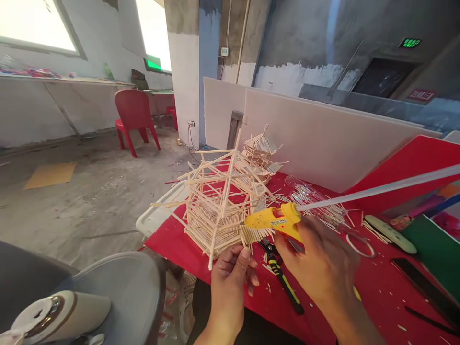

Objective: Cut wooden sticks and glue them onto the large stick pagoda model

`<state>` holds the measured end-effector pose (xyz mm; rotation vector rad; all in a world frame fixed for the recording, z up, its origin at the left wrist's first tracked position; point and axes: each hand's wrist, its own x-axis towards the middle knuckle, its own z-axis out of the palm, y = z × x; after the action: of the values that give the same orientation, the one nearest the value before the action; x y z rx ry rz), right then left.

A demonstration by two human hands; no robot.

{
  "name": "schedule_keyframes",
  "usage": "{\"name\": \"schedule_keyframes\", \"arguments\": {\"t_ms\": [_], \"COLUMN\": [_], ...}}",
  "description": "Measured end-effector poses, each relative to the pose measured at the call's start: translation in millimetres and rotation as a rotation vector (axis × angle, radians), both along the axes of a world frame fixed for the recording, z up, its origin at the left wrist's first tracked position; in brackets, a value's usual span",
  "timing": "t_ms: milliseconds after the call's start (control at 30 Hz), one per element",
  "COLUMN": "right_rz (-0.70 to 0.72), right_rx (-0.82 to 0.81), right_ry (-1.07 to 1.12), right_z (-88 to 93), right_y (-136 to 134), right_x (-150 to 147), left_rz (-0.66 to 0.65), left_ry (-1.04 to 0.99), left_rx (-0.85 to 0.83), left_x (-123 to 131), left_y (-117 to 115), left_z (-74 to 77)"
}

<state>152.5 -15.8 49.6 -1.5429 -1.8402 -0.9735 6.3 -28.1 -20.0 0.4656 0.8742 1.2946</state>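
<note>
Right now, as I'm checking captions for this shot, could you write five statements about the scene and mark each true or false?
1. The right hand holds a yellow glue gun. True.
2. The left hand grips the black-and-yellow hand tool. False: the black-and-yellow hand tool lies on the red tabletop.
3. A long whitish glue stick juts from the glue gun's back. True.
4. The nearest chair is green. False: the chair is red.
5. The glue gun's nozzle points away from the stick model. False: it points toward the stick model.
</note>
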Motion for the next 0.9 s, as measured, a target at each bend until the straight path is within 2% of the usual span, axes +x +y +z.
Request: {"name": "schedule_keyframes", "arguments": {"t_ms": [433, 700, 900], "right_rz": [0.068, 0.064, 0.066], "right_rx": [0.025, 0.043, 0.051], "right_ry": [-0.08, -0.114, -0.15], "right_z": [4.1, 6.6, 7.4], "right_y": [-1, -1, -1], "right_x": [-6, -9, -8], "left_rz": [-0.033, -0.05, -0.029], "left_ry": [-0.025, -0.033, -0.032], "left_rx": [-0.058, -0.046, -0.055], "left_x": [-11, -14, -15], "left_y": [3, 6, 7], "left_z": [5.0, -0.2, 2.2]}}
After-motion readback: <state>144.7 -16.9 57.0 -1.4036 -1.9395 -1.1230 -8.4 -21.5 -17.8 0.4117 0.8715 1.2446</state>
